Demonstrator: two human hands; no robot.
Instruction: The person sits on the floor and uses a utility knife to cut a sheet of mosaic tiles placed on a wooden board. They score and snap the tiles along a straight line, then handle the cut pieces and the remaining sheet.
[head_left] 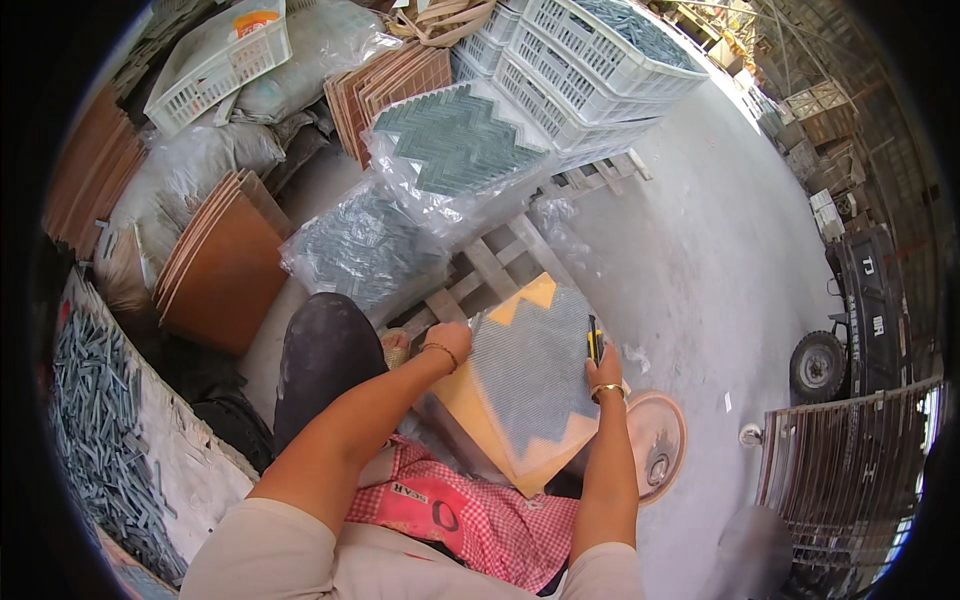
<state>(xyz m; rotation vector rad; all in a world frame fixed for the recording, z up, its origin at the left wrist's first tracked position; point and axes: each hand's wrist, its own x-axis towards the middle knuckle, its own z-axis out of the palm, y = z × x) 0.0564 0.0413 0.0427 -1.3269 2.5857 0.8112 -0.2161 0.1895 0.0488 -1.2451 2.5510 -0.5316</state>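
We are holding a mesh-backed tile sheet (535, 360) just in front of our lap, its pale grey face showing a fine, woven-looking grain and its ends running in sharp zigzags. Beneath it, a smooth yellow-orange board (463, 403) is peeking out in flat triangles at the far end and along the lower left side.

Our left hand (450, 343) is resting at the sheet's left edge with its fingers curled together; we are not managing to tell whether the edge is pinched inside them. Our right hand (606, 372) is clamping a slim yellow-and-black cutter (595, 340) against the opposite edge, its fingers wrapped closely round the handle.

A red-and-white checked cloth (510, 530) is covering our lap. Beyond the sheet, glossy green strips are forming a herringbone panel (460, 140) on a stack in crinkled clear plastic, and a plastic-wrapped bundle (365, 245) is lying beside it, near a slatted wooden pallet (488, 268). Stiff brown boards (222, 270) are leaning at the left, while loose, narrow grey-green strips (95, 400) are heaping up nearer us.
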